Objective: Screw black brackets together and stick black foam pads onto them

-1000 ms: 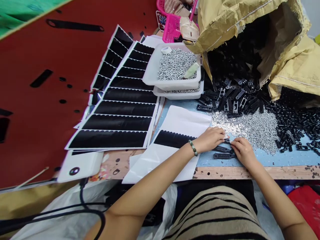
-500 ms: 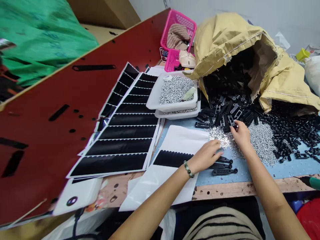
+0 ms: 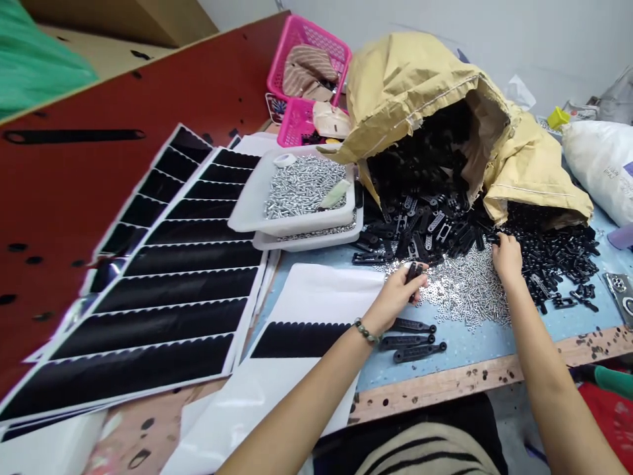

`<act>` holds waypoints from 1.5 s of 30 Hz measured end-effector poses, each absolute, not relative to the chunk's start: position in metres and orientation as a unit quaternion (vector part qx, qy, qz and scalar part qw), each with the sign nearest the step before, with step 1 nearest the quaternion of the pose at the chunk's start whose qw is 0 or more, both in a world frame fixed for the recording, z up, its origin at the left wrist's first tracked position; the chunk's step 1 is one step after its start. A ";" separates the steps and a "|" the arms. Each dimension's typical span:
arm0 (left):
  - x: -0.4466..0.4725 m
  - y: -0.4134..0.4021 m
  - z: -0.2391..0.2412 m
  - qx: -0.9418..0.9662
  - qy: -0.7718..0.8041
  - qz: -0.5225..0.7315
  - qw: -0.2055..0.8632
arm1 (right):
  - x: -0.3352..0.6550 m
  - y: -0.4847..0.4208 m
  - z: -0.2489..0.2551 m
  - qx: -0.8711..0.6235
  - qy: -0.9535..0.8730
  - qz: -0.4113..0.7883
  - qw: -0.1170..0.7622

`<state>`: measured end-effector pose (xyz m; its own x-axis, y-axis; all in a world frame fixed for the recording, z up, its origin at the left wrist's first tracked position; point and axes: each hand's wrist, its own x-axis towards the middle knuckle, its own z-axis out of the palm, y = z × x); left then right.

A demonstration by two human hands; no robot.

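My left hand [image 3: 398, 293], with a bead bracelet on the wrist, is closed round a small black plastic bracket [image 3: 413, 272] above the edge of a loose heap of silver screws [image 3: 465, 287]. My right hand [image 3: 507, 257] reaches farther back to the pile of black brackets [image 3: 435, 227] that spills from a torn yellow paper sack [image 3: 425, 92]; its fingers rest among the parts and what they hold is hidden. Three finished black brackets [image 3: 413, 340] lie side by side on the blue table top [image 3: 475, 340] in front of my left wrist.
Two stacked white trays of screws [image 3: 301, 198] stand behind a white sheet with a black strip [image 3: 301, 330]. Several sheets of black strips [image 3: 173, 277] fan out left, against a red board [image 3: 74, 165]. Pink baskets [image 3: 306, 72] stand behind; a white bag [image 3: 598, 158] lies far right.
My left hand rose from the three brackets and now holds a black bracket. My right hand moved right, deeper into the bracket pile. The view shifted right.
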<state>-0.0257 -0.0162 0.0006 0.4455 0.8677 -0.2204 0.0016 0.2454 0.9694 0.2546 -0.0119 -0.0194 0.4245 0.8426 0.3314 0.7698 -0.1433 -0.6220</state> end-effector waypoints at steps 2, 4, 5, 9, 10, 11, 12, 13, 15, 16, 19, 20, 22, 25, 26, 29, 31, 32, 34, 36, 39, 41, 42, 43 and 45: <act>-0.030 -0.020 -0.001 0.568 0.415 0.287 0.650 | 0.275 -0.003 -0.017 -0.757 -0.546 0.043 0.356; -0.032 -0.021 -0.003 0.593 0.418 0.271 0.633 | 0.277 -0.003 -0.016 -0.745 -0.574 0.040 0.339; -0.033 -0.020 -0.004 0.597 0.422 0.267 0.627 | 0.272 -0.007 -0.015 -0.731 -0.591 0.042 0.338; -0.034 -0.015 -0.001 0.635 0.436 0.252 0.586 | 0.220 -0.040 -0.005 -0.658 -0.662 0.092 0.347; -0.034 -0.015 0.001 0.659 0.426 0.252 0.566 | 0.203 -0.049 -0.001 -0.638 -0.684 0.111 0.336; -0.034 -0.015 0.004 0.690 0.409 0.252 0.541 | 0.188 -0.056 0.004 -0.612 -0.712 0.132 0.318; -0.034 -0.015 0.006 0.725 0.388 0.251 0.511 | 0.174 -0.062 0.009 -0.582 -0.746 0.148 0.288; -0.034 -0.016 0.008 0.759 0.369 0.246 0.477 | 0.163 -0.066 0.015 -0.563 -0.765 0.154 0.271; -0.035 -0.020 0.010 0.817 0.347 0.224 0.402 | 0.149 -0.069 0.026 -0.543 -0.785 0.159 0.251; -0.036 -0.022 0.010 0.835 0.347 0.211 0.371 | 0.146 -0.069 0.031 -0.543 -0.786 0.159 0.249; -0.039 -0.029 0.010 0.862 0.346 0.188 0.319 | 0.147 -0.069 0.043 -0.541 -0.789 0.166 0.239; -0.040 -0.030 0.010 0.862 0.344 0.190 0.320 | 0.149 -0.069 0.046 -0.538 -0.792 0.166 0.237; -0.043 -0.032 0.012 0.851 0.343 0.206 0.341 | 0.152 -0.070 0.051 -0.531 -0.797 0.167 0.235; -0.046 -0.032 0.016 0.837 0.338 0.227 0.367 | 0.151 -0.072 0.055 -0.522 -0.810 0.175 0.202; -0.047 -0.032 0.018 0.838 0.335 0.227 0.367 | 0.150 -0.072 0.055 -0.520 -0.814 0.179 0.188; -0.048 -0.032 0.022 0.846 0.343 0.213 0.347 | 0.146 -0.072 0.056 -0.521 -0.813 0.192 0.175; -0.049 -0.033 0.025 0.852 0.353 0.199 0.332 | 0.144 -0.071 0.056 -0.521 -0.809 0.207 0.177; -0.050 -0.033 0.026 0.856 0.354 0.191 0.326 | 0.144 -0.071 0.056 -0.520 -0.808 0.215 0.174; -0.050 -0.035 0.028 0.863 0.349 0.179 0.318 | 0.144 -0.071 0.057 -0.518 -0.807 0.233 0.164; -0.051 -0.036 0.029 0.869 0.344 0.169 0.312 | 0.145 -0.070 0.057 -0.517 -0.805 0.247 0.155; -0.055 -0.033 0.029 0.867 0.356 0.164 0.309 | 0.146 -0.069 0.047 -0.522 -0.793 0.260 0.176; -0.060 -0.029 0.026 0.848 0.390 0.169 0.318 | 0.144 -0.070 0.032 -0.536 -0.777 0.253 0.214; -0.063 -0.027 0.024 0.830 0.413 0.174 0.332 | 0.143 -0.071 0.023 -0.541 -0.773 0.242 0.225; -0.067 -0.025 0.021 0.808 0.435 0.183 0.352 | 0.140 -0.072 0.013 -0.543 -0.777 0.226 0.225; -0.073 -0.022 0.015 0.765 0.462 0.204 0.399 | 0.133 -0.076 -0.006 -0.538 -0.801 0.181 0.190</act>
